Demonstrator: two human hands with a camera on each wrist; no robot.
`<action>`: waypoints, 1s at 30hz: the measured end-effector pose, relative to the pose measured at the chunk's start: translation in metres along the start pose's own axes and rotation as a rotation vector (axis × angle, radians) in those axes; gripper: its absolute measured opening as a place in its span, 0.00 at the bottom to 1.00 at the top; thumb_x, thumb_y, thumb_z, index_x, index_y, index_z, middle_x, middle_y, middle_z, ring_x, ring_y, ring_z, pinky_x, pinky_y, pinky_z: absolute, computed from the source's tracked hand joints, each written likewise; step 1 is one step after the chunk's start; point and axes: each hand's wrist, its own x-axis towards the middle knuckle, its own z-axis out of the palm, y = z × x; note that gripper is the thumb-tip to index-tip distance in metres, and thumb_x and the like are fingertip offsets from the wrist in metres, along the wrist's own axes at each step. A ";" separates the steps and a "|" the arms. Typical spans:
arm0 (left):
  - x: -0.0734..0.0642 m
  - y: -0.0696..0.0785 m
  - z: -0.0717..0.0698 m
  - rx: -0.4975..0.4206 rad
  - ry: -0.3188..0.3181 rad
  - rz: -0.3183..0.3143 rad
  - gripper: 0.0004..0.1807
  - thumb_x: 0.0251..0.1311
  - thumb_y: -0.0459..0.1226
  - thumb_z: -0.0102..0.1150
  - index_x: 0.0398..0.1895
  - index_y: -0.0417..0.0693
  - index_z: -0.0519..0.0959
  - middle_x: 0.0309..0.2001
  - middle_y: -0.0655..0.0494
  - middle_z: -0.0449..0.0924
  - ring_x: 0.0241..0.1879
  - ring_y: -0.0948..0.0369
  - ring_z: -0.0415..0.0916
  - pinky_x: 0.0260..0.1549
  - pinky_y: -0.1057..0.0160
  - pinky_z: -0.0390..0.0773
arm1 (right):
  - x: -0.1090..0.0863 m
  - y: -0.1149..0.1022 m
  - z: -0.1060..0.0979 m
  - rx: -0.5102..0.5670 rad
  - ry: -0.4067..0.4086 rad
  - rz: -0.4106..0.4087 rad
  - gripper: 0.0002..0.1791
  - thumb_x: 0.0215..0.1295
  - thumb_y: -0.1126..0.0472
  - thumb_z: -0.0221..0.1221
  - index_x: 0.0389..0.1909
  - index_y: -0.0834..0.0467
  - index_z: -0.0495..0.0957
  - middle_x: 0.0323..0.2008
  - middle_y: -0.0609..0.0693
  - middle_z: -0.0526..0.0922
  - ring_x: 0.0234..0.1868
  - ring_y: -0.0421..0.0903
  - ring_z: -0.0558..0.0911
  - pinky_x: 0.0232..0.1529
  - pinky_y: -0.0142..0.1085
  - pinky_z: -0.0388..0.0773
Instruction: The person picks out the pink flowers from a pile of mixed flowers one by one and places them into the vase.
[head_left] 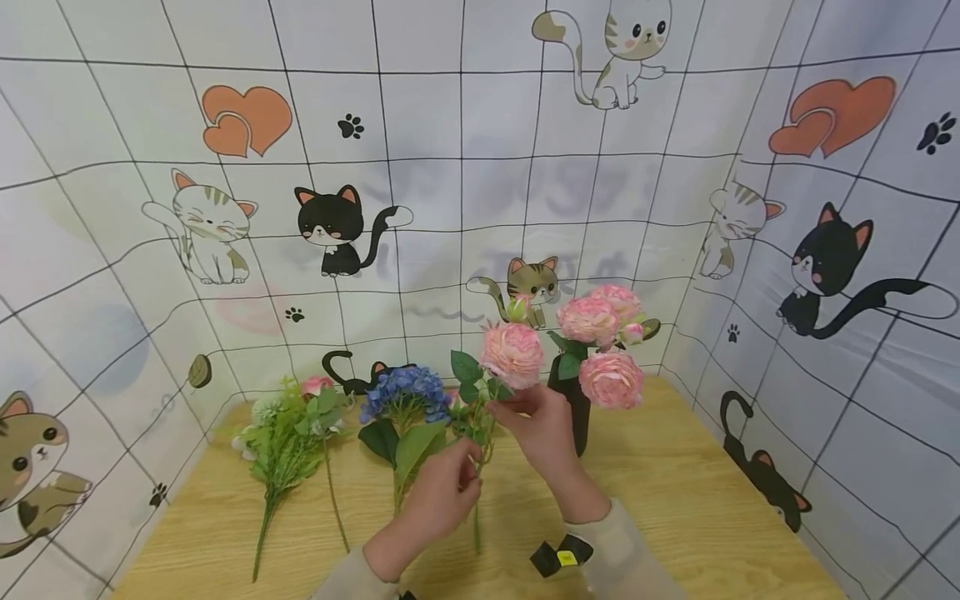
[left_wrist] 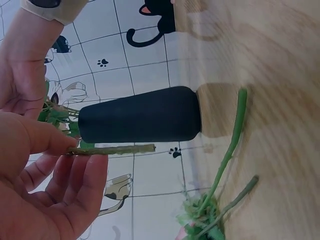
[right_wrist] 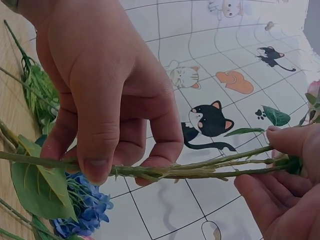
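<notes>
My left hand (head_left: 447, 487) pinches the lower stem of an artificial pink flower (head_left: 512, 354), upright above the table. Higher up, my right hand (head_left: 542, 425) pinches its branching stems just under the bloom. In the left wrist view the cut end of the stem (left_wrist: 115, 149) sticks out past the left fingers, clear of the tabletop. The right wrist view shows both hands on the one stem (right_wrist: 150, 172), left hand below the fork, right hand on the branches. Behind the right hand stands a dark vase (head_left: 579, 417) holding several pink flowers (head_left: 611, 381).
A blue hydrangea (head_left: 408, 393) with broad leaves lies left of the hands. Farther left are a green-and-white spray (head_left: 288, 450) and a pink flower (head_left: 317, 385) on a thin stem. Cat-print cloth (head_left: 450, 192) encloses the wooden table (head_left: 675, 500).
</notes>
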 end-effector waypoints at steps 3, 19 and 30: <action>-0.001 0.000 -0.001 0.019 0.003 0.002 0.13 0.64 0.25 0.66 0.48 0.46 0.79 0.28 0.64 0.78 0.26 0.73 0.70 0.29 0.68 0.74 | -0.001 -0.002 -0.001 0.005 0.013 -0.009 0.11 0.59 0.66 0.77 0.42 0.60 0.90 0.34 0.56 0.92 0.36 0.49 0.92 0.34 0.32 0.84; 0.000 0.001 -0.007 -0.052 -0.018 0.010 0.10 0.69 0.27 0.66 0.50 0.47 0.81 0.35 0.61 0.80 0.35 0.68 0.82 0.35 0.68 0.84 | -0.001 -0.004 -0.006 0.032 0.086 -0.180 0.09 0.58 0.71 0.76 0.39 0.63 0.89 0.27 0.56 0.90 0.27 0.38 0.87 0.27 0.31 0.81; -0.001 0.001 -0.003 -0.162 -0.066 0.026 0.11 0.73 0.31 0.65 0.54 0.52 0.81 0.38 0.61 0.83 0.38 0.69 0.83 0.37 0.68 0.86 | -0.001 -0.013 -0.017 0.045 0.100 -0.249 0.13 0.56 0.74 0.76 0.43 0.68 0.88 0.30 0.58 0.91 0.29 0.35 0.88 0.32 0.29 0.85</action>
